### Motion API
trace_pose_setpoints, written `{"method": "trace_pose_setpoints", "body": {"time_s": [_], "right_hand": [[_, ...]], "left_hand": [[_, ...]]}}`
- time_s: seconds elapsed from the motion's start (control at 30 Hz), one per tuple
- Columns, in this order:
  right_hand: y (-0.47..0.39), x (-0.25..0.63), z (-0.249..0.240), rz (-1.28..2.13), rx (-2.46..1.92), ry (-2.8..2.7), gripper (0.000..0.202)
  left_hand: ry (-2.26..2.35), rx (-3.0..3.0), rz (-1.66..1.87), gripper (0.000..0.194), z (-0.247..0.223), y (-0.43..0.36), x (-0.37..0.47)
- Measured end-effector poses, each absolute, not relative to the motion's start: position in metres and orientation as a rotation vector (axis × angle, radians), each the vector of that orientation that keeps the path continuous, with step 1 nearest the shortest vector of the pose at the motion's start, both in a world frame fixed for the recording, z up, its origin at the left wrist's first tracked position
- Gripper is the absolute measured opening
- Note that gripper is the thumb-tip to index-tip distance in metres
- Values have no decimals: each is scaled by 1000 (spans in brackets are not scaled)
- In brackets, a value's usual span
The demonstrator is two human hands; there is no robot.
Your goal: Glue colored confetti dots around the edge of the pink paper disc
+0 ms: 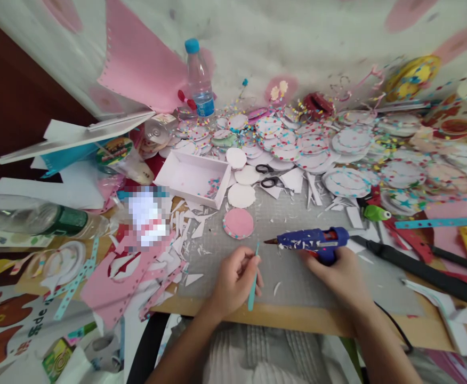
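Pinched between the fingers of my left hand point(237, 277) is a thin teal stick point(252, 292), held upright near the mat's front edge. My right hand point(337, 272) grips a blue glue gun point(313, 239) by its handle, its nozzle pointing left toward the stick's tip without touching it. White scraps cling to the gun's body. Just beyond my left hand lies a pink disc point(238, 223) with small coloured dots along its lower edge. Plain white discs point(241, 196) lie behind it.
A white box point(189, 177) holds small coloured bits. Black-handled scissors point(271, 182) lie behind the discs. Dotted discs point(347, 182) pile along the back, near a water bottle point(200, 80). Paper scraps cover the left; a black-handled tool point(425, 264) lies right.
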State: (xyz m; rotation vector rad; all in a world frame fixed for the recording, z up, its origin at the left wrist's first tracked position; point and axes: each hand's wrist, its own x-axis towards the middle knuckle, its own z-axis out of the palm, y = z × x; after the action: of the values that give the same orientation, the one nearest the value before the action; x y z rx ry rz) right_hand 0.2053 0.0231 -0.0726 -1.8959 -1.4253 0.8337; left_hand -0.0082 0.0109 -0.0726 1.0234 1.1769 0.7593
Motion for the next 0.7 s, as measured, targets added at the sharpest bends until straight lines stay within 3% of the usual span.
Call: {"method": "trace_pose_setpoints", "body": {"time_s": [0.7], "right_hand": [[22,201,-70,857,-1953,-1449,27]], "left_hand": [[1070,987,753,33,-76,10,-16]]}}
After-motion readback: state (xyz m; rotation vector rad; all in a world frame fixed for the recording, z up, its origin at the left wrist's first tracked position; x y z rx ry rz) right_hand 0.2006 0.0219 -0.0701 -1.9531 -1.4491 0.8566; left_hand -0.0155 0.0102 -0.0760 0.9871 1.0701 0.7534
